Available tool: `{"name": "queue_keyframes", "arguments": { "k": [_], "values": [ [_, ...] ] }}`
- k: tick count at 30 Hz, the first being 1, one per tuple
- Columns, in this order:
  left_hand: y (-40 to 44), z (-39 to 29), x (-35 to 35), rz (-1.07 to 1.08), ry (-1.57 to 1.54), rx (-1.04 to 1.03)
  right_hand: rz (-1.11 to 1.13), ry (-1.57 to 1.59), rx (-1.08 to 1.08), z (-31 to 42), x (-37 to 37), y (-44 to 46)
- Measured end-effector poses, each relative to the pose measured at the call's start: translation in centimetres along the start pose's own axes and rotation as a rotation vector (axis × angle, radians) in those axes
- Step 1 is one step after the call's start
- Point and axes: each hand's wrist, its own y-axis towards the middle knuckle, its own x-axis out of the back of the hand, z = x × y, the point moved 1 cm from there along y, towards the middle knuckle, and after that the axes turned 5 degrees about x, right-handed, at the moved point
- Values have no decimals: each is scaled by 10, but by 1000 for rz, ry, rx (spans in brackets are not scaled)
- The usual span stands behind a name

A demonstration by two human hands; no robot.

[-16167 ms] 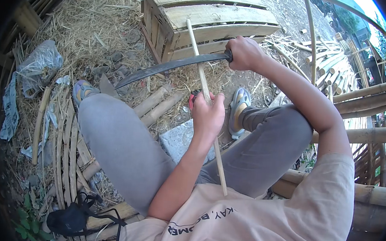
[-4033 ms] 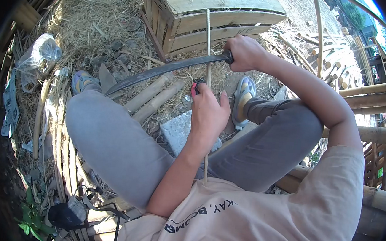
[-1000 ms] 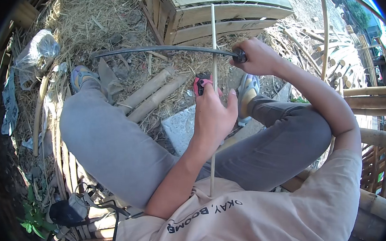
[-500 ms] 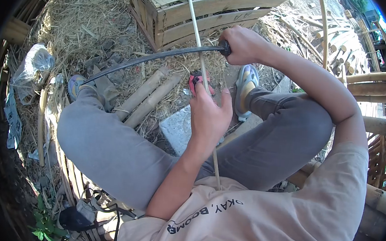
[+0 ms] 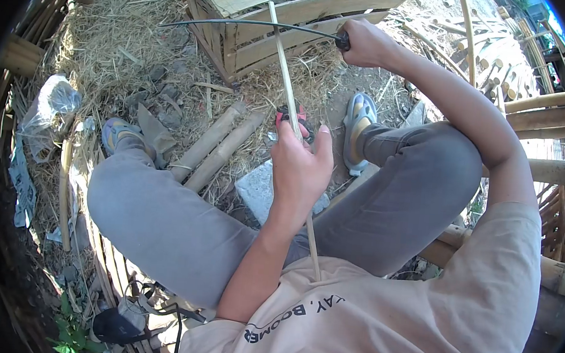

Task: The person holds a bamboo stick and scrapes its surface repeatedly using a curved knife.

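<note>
A long pale bamboo strip (image 5: 282,62) runs from in front of the slatted crate down to my shirt. My left hand (image 5: 302,171) is closed round its middle, with a red and black item (image 5: 289,118) at the fingers, partly hidden. The handle of a long, thin, curved blade (image 5: 242,22) is in the fist of my right hand (image 5: 368,44). That blade points left and crosses the strip near its far end; whether the two touch is unclear.
Beyond my hands stands the slatted wooden crate (image 5: 296,16). Two bamboo pieces (image 5: 208,144) and a pale stone block (image 5: 256,189) lie between my legs. A clear plastic bag (image 5: 53,109) is at left, a black bag (image 5: 118,325) at lower left, bamboo rails (image 5: 552,172) at right.
The blade has moved up along the strip, away from my left hand, with my right hand on its handle. Its tip has swung up from near my foot. My left hand keeps its hold.
</note>
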Motion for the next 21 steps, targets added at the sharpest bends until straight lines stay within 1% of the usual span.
{"name": "queue_keyframes", "arguments": {
  "k": [6,11,14,16,21],
  "values": [
    [3,1,-1,43,2,52,59,140,99,30,0,-18],
    [5,2,-3,64,-11,69,204,19,140,51,-4,-17],
    [6,8,-9,56,-49,85,175,-5,104,52,1,-14],
    [6,11,-12,45,-99,78,179,-61,104,52,4,-11],
    [8,14,-11,47,-106,48,176,-119,116,50,6,-6]
  ]
}}
